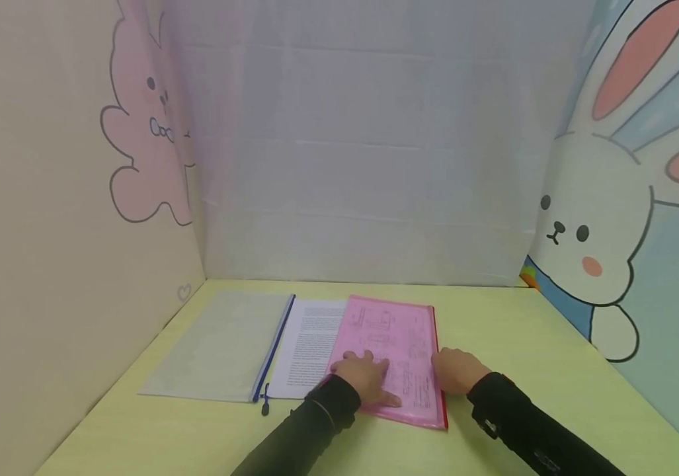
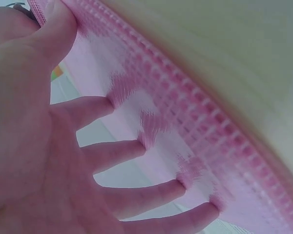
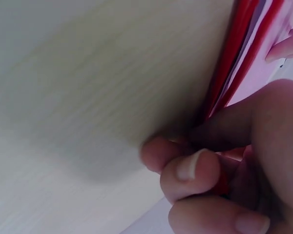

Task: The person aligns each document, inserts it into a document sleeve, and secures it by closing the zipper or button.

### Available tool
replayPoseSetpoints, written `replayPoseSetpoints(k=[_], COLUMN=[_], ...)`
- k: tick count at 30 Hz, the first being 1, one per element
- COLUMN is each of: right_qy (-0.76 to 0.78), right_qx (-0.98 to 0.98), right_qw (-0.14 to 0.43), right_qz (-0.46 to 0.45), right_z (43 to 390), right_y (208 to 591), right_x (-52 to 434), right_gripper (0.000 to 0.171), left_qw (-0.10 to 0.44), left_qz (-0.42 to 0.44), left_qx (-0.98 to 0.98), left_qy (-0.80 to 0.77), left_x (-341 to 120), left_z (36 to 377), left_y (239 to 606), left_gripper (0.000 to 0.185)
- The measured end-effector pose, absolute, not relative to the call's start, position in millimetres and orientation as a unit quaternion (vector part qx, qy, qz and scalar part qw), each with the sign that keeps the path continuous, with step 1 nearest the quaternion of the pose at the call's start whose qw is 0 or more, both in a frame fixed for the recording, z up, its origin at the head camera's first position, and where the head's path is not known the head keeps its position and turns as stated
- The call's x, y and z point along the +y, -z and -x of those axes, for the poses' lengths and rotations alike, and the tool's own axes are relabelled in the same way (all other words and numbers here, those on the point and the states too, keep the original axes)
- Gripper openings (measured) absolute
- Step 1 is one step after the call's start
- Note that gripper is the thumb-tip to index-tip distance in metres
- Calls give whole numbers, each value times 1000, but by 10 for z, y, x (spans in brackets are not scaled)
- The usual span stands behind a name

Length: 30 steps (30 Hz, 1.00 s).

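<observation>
A pink zip document pouch [image 1: 399, 330] with printed sheets showing through it lies on the table, a red zip [image 1: 436, 344] along its right edge. My left hand [image 1: 365, 377] presses on the pouch's lower left part with fingers spread. In the left wrist view its fingertips [image 2: 141, 148] dent the pink mesh-like surface. At the right edge, my right hand [image 1: 457, 370] curls its fingers and pinches a red zip pull [image 3: 222, 185], mostly hidden in the fingers. In the right wrist view the red zip edge [image 3: 239, 48] runs up from that hand.
A white printed sheet [image 1: 315, 330] lies partly under the pouch's left side. Left of it is a clear document pouch [image 1: 220, 344] with a blue zip [image 1: 274, 347] and a dark pull [image 1: 265, 408]. Walls bound the pale yellow table [image 1: 494, 317] at the back and sides.
</observation>
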State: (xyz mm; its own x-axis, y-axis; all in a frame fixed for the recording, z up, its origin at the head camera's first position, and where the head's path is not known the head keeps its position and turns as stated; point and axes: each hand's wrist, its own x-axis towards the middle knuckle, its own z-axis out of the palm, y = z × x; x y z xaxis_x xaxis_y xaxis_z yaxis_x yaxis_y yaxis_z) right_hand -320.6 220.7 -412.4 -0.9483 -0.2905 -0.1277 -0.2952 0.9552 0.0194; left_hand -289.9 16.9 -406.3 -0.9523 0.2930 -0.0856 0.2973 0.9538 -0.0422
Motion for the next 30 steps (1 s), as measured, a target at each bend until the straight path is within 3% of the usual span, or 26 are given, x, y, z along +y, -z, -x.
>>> replayPoseSetpoints(k=[10,20,30], right_qy=[-27,-24,-31], right_qx=[986,991,988], right_qw=[25,21,13], right_qz=[160,128,153], right_z=[3285,3402,3410], right_y=[4102,4151,4201], right_x=[2178,2232,2284], right_gripper=[15,14,13], left_qw=[30,44,38], left_qz=[-145,-175,-164], left_qx=[989,984,985], left_qy=[28,2,27], left_x=[176,125,159], left_z=[2917,2874,2887], left_y=[4127,4027,4011], left_gripper=[85,81,85])
